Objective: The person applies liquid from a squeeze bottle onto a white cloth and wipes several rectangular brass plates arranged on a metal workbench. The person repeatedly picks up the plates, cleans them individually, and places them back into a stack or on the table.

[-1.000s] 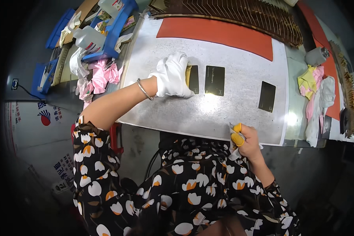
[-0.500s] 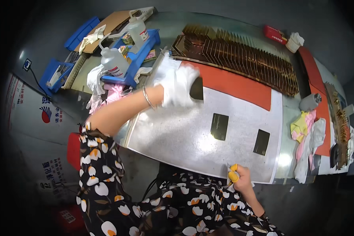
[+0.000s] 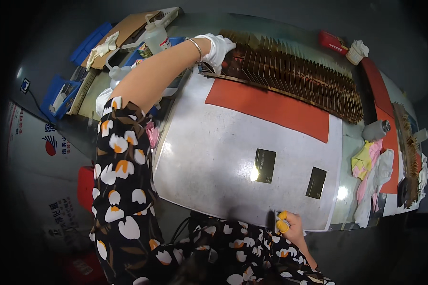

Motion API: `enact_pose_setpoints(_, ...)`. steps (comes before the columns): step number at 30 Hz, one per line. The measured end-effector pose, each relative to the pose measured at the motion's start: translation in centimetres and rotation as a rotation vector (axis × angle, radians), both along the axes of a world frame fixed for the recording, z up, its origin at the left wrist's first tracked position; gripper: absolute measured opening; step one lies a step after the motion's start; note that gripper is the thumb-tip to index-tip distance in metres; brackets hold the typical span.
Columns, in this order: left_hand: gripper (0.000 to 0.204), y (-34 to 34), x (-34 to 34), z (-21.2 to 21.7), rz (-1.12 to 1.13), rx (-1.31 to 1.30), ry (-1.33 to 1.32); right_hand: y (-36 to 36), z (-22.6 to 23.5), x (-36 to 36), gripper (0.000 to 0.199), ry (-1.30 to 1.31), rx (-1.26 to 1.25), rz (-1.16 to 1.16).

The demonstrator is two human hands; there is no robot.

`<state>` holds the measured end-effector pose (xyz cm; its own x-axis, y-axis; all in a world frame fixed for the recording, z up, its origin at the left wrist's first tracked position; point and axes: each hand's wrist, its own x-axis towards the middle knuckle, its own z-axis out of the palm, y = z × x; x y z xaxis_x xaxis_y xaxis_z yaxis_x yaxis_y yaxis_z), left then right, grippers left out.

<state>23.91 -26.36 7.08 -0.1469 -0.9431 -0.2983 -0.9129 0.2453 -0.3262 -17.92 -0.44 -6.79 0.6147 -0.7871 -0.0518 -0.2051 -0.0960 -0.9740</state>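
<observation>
My left hand (image 3: 217, 51), in a white glove, reaches to the left end of a brown slotted rack (image 3: 290, 76) holding many thin upright plates. Its fingers are bent down against the rack, and whatever lies under them is hidden. By the near table edge my right hand (image 3: 294, 225), with yellow finger covers, pinches a thin dark flat piece (image 3: 274, 221) seen nearly edge-on. Two dark rectangular cards lie flat on the white mat (image 3: 209, 166): one card (image 3: 263, 166) near the middle, another card (image 3: 316, 183) farther right.
An orange-red mat (image 3: 271, 111) lies before the rack. To the left stand a squeeze bottle (image 3: 156, 38) and blue bins (image 3: 60, 97). On the right are a grey bottle (image 3: 375, 129), crumpled cloths (image 3: 364, 159) and another rack (image 3: 410, 156). A red box (image 3: 333, 42) sits at the back.
My left hand has moved away from me, from above the white mat to the rack. The dark card it held is no longer visible in it. My right hand stays by the near edge.
</observation>
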Motion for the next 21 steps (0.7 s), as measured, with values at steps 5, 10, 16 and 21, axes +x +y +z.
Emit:
enact_pose_setpoints(5, 0.087, 3.8, 0.4, -0.1, -0.025, -0.364, 0.246, -0.1, 0.3, 0.2, 0.018, -0.034, 0.031, 0.005)
enact_pose_setpoints(10, 0.079, 9.6, -1.8, -2.4, -0.096, -0.606, 0.377, 0.1, 0.0, 0.2, 0.016, -0.062, 0.005, 0.008)
enact_pose_setpoints(16, 0.096, 20.3, -14.7, -9.2, -0.075, -0.285, 0.657, 0.1, 0.5, 0.2, 0.017, -0.114, 0.052, 0.034)
enact_pose_setpoints(21, 0.074, 18.8, -18.3, -10.2, 0.008, -0.177, 0.639, 0.3, 0.3, 0.1, 0.019, -0.162, 0.116, 0.046)
